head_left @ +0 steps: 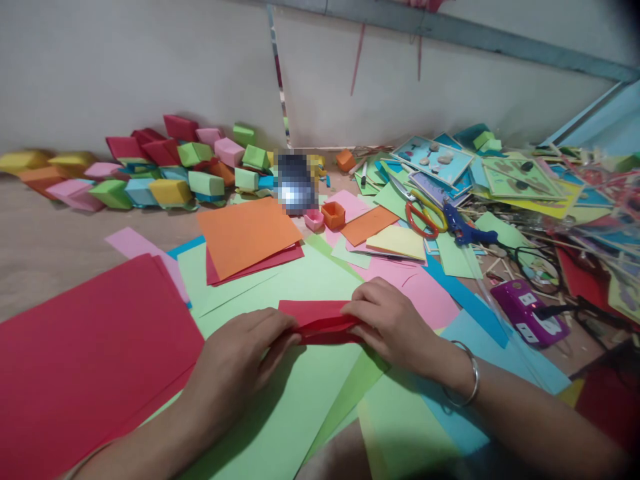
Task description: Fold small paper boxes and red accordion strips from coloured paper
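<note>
Pinching the folded red paper (313,311) with my left hand (240,353) at its nine o'clock and right hand (394,323) at three, I could crease it crooked by pulling unevenly.

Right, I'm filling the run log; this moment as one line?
left hand: pinches folded red paper, left end | right hand: pinches right end | beneath: light-green paper

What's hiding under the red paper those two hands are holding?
Light green paper shows behind and in front of the folded red paper. The spot right underneath is covered, so it can't be seen.
</note>
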`<control>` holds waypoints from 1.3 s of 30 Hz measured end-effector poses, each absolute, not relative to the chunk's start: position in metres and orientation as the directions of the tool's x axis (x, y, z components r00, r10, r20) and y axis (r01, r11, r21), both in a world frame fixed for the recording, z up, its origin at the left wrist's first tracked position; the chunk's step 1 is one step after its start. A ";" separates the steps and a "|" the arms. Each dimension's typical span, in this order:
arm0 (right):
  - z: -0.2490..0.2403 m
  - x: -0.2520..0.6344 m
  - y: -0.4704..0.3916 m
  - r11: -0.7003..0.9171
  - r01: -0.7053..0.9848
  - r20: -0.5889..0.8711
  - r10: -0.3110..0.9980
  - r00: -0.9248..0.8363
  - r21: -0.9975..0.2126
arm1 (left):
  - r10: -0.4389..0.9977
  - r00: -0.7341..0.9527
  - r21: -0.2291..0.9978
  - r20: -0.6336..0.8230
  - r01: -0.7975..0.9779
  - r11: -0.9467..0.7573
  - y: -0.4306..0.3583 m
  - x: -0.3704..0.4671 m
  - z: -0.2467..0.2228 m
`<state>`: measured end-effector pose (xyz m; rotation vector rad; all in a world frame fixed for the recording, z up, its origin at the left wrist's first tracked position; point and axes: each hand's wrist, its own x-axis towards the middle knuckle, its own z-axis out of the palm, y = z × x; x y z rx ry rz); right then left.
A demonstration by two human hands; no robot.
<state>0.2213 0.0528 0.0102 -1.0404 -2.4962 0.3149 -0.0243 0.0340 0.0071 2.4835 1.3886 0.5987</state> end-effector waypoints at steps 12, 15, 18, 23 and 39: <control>0.010 0.225 0.055 0.605 0.631 0.263 0.789 -0.555 -0.485 | 0.963 0.251 0.732 0.101 0.637 -0.243 0.040 -0.028 0.012; 0.013 0.225 0.055 0.588 0.633 0.253 0.801 -0.543 -0.504 | 0.960 0.264 0.713 0.096 0.655 -0.251 0.042 -0.029 0.011; 0.015 0.225 0.056 0.537 0.649 0.195 0.829 -0.525 -0.539 | 0.944 0.297 0.663 0.147 0.678 -0.317 0.044 -0.028 0.012; 0.017 0.226 0.057 0.433 0.650 0.072 0.860 -0.505 -0.624 | 0.934 0.317 0.645 0.162 0.683 -0.343 0.045 -0.025 0.018; 0.013 0.228 0.059 0.500 0.621 0.183 0.845 -0.502 -0.604 | 0.938 0.339 0.667 0.073 0.683 -0.299 0.046 -0.028 0.019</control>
